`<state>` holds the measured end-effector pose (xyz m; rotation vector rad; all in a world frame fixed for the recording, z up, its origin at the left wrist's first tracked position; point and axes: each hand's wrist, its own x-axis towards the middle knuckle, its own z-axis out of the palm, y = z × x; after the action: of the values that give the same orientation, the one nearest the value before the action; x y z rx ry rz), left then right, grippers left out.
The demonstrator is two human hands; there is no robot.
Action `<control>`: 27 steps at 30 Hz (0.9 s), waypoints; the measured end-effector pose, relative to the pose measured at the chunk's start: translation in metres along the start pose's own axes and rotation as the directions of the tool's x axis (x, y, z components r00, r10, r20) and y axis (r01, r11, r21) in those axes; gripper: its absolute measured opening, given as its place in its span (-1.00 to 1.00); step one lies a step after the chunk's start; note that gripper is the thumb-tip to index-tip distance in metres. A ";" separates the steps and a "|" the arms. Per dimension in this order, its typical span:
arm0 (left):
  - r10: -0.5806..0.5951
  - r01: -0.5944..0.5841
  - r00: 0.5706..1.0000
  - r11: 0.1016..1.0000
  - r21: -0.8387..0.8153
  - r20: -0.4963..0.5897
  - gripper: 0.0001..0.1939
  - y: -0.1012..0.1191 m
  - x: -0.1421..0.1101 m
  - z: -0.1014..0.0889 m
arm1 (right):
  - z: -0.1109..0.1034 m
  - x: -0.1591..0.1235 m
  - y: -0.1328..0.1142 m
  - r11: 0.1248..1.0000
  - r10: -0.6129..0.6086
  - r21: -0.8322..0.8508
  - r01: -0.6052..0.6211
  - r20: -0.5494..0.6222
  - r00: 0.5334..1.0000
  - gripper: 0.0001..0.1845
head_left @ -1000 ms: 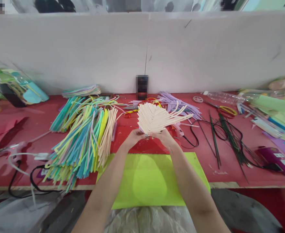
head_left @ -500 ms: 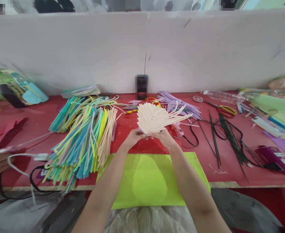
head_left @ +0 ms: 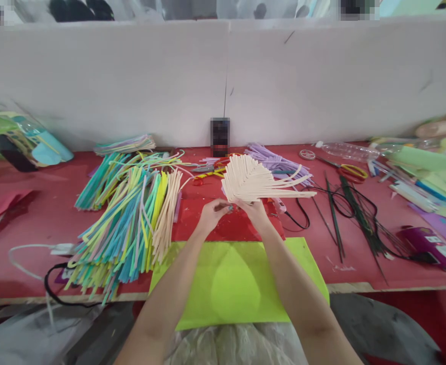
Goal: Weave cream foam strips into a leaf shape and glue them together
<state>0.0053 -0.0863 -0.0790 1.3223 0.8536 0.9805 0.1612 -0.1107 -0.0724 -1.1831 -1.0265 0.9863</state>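
Cream leaf shape (head_left: 248,180) has turned beyond the table's front edge (head_left: 356,288); my left hand (head_left: 212,212) has eased off, closure unclear, so my right hand (head_left: 256,211) seemingly grips it alone.

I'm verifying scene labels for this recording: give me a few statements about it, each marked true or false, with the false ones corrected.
1. The right hand holds the cream woven piece. True.
2. The white cable lies right of both hands. False: the white cable lies to their left.
3. Lilac strips lie beyond the woven piece. True.
4. The yellow-green sheet is rolled up. False: the yellow-green sheet is spread open beneath the forearms.
5. Dark green stems lie right of the hands. True.
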 end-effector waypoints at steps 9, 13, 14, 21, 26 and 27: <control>-0.006 0.005 0.999 0.999 -0.035 -0.035 -0.70 -0.002 0.002 0.001 | 0.004 0.000 0.004 0.999 0.032 0.028 -0.032 -0.012 0.999 -0.65; -0.005 0.003 0.999 0.999 -0.050 -0.037 -0.69 -0.002 0.002 0.001 | 0.004 0.000 0.007 0.998 0.044 0.044 -0.044 -0.004 0.999 -0.65; -0.004 0.002 0.999 0.999 -0.054 -0.036 -0.69 -0.002 0.002 0.001 | 0.003 0.000 0.008 0.998 0.046 0.048 -0.046 -0.004 0.999 -0.65; 0.002 -0.003 1.000 0.996 -0.090 -0.008 -0.65 -0.003 0.004 0.002 | 0.000 -0.001 0.009 0.994 0.063 0.087 -0.062 -0.016 0.998 -0.64; 0.009 -0.010 1.000 0.995 -0.096 -0.012 -0.63 -0.002 0.004 0.001 | 0.002 0.001 0.011 0.985 0.091 0.153 -0.079 -0.079 0.993 -0.54; 0.009 -0.010 1.000 0.995 -0.095 -0.011 -0.62 -0.003 0.004 0.001 | 0.002 0.001 0.012 0.982 0.101 0.166 -0.085 -0.089 0.991 -0.52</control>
<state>0.0083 -0.0827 -0.0814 1.2419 0.7994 1.0238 0.1590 -0.1075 -0.0839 -1.1410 -0.8046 1.0545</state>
